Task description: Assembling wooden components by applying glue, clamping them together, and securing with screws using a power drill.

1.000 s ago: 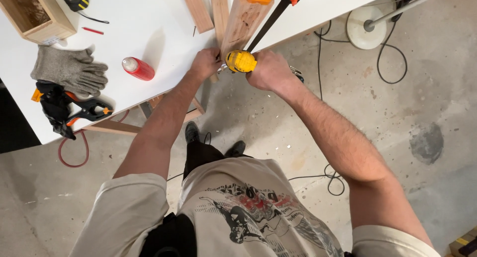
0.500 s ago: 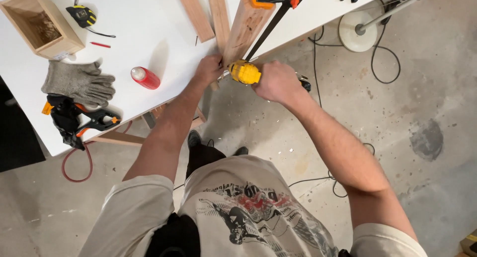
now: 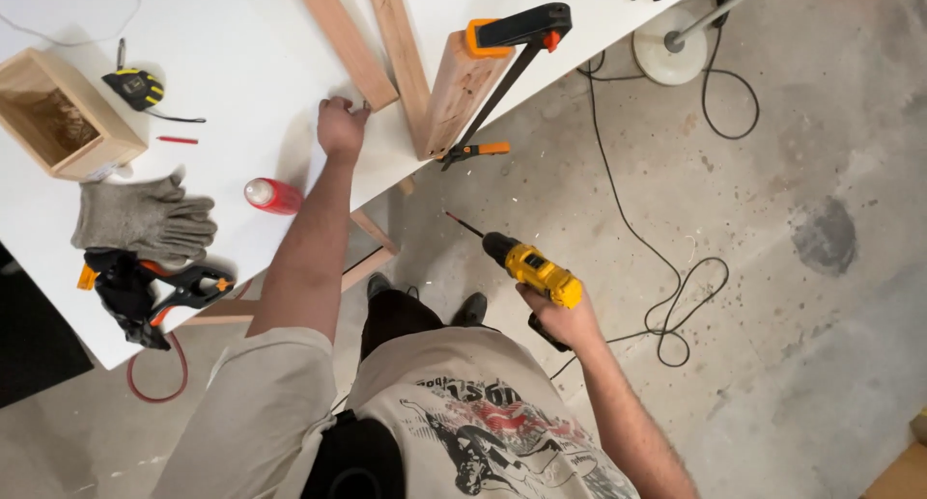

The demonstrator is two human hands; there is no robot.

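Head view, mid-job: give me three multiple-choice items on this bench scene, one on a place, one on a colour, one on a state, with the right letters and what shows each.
1. Where is the yellow cordless drill?
A. lying on the white table
B. in the right hand, off the table edge, over the concrete floor
C. inside the open wooden box

2. What colour is the small cylindrical can lying beside the grey work gloves?
A. red
B. blue
C. green

3. What is the left hand doing?
A. gripping the drill
B. holding the tape measure
C. resting at the end of a long wooden strip on the white table

Answers:
1 B: the right hand grips the drill's handle, with concrete floor behind it.
2 A: its body is plainly red.
3 C: its fingers meet the strip's near end.
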